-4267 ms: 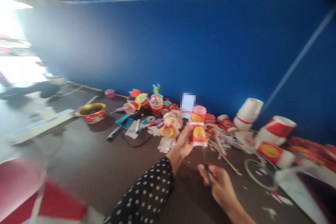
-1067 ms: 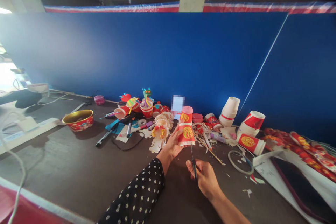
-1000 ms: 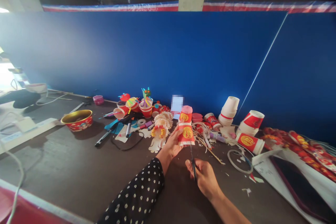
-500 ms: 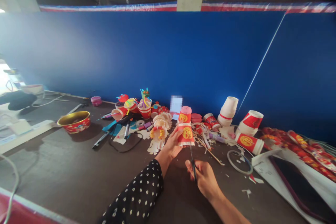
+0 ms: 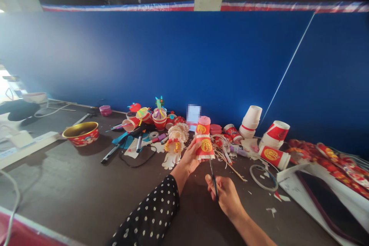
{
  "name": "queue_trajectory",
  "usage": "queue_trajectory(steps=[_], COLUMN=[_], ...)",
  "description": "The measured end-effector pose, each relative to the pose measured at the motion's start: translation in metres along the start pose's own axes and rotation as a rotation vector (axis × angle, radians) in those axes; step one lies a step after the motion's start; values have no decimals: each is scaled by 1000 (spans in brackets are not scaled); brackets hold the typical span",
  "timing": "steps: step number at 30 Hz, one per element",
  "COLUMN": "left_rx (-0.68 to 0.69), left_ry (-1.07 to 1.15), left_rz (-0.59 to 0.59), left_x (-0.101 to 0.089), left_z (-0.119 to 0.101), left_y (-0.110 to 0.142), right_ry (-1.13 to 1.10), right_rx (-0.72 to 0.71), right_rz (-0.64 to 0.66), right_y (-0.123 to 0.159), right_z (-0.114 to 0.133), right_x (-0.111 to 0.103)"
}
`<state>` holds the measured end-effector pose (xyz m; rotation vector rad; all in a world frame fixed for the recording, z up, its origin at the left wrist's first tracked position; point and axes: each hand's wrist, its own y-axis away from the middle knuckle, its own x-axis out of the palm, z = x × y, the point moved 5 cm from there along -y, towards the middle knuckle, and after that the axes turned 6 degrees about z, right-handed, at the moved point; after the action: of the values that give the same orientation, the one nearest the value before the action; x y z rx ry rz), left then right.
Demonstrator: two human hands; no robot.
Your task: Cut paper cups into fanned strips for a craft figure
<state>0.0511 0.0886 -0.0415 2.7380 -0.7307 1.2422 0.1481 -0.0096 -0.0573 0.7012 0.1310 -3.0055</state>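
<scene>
My left hand point(image 5: 189, 159) is closed around a red paper cup point(image 5: 205, 147) printed with a yellow emblem, its white rim pointing down. A second red piece with a pink top point(image 5: 202, 125) sits on the cup; whether they are joined I cannot tell. My right hand point(image 5: 227, 196) grips black-handled scissors point(image 5: 213, 178), blades pointing up at the cup's lower rim. Just left of the cup lies a cream paper figure point(image 5: 175, 142) with yellow braids. Behind the cup stands a pale, blurred-out card point(image 5: 194, 117).
Stacked paper cups point(image 5: 250, 122) stand at the back right, near a phone point(image 5: 331, 207) on white card. Decorated cups point(image 5: 159, 118), pens and tape point(image 5: 153, 135) crowd the back. A gold-lined bowl point(image 5: 81, 134) and a power strip point(image 5: 31, 150) are at left. Paper scraps lie at right.
Both hands keep their holds on the cup and scissors. The scissors have shifted slightly right and down from half a second ago. Earlier, the camera view turned and steadied.
</scene>
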Motion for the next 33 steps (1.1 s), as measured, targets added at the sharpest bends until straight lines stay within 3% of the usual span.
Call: queue_trajectory(steps=[21,33], left_rx=[7,62], left_ry=[-28,-41], left_rz=[1,82], left_x=[1,13], left_z=[-1,-8], left_y=[-1,4], right_ry=[-39,-51], right_rx=[35,27], right_rz=[2,3], right_y=[-1,-2], right_z=[-5,-2], right_x=[3,4])
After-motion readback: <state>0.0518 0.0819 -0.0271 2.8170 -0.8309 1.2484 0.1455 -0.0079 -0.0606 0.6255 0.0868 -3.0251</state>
